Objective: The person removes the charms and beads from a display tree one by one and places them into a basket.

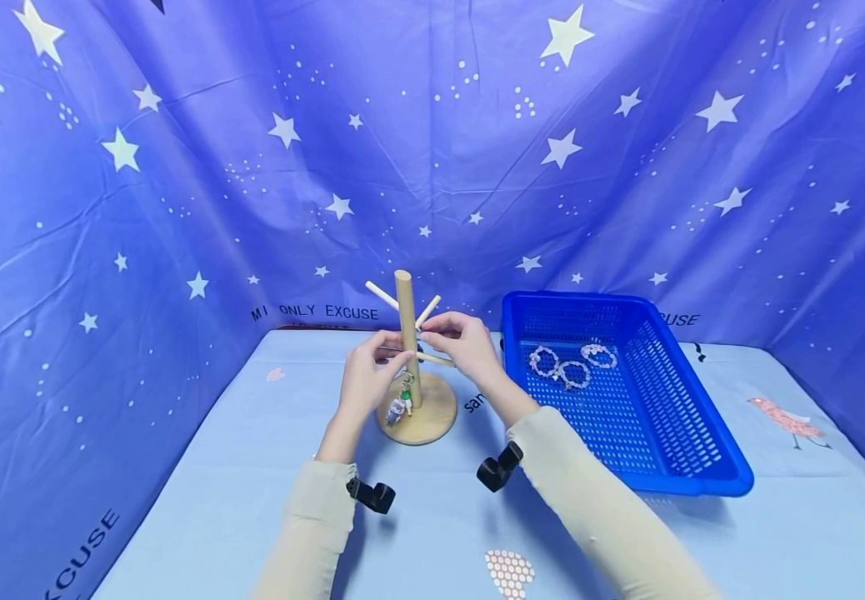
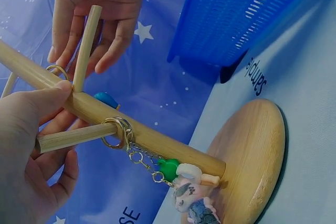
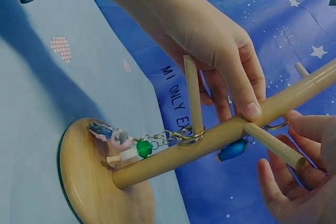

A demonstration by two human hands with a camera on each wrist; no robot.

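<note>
Basket (image 1: pixel 620 425) w/ 3 bracelets (image 1: pixel 572 386), prob. beaded, R of stand (image 1: pixel 415 387).

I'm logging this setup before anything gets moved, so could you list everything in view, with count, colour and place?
Basket: one, blue, right side.
Bracelets: at least three, pink and clear, in the basket.
Wooden stand: one, tan, left of the basket.
Hanging charms: two, one green-topped, one pinkish-grey, at a lower peg.
Blue charm: one, blue, beside the post.
Gold rings: several, gold, on that peg and beside the post.
Cloth: one, pale blue, printed, beneath stand and basket.
Backdrop: count unclear, violet-blue with pale stars, behind.
Wrist devices: two, black, at the cuffs.
Sleeves: two, cream, on the forearms.
Hands: two, bare; left holding the post, right pinching a gold ring.
</note>
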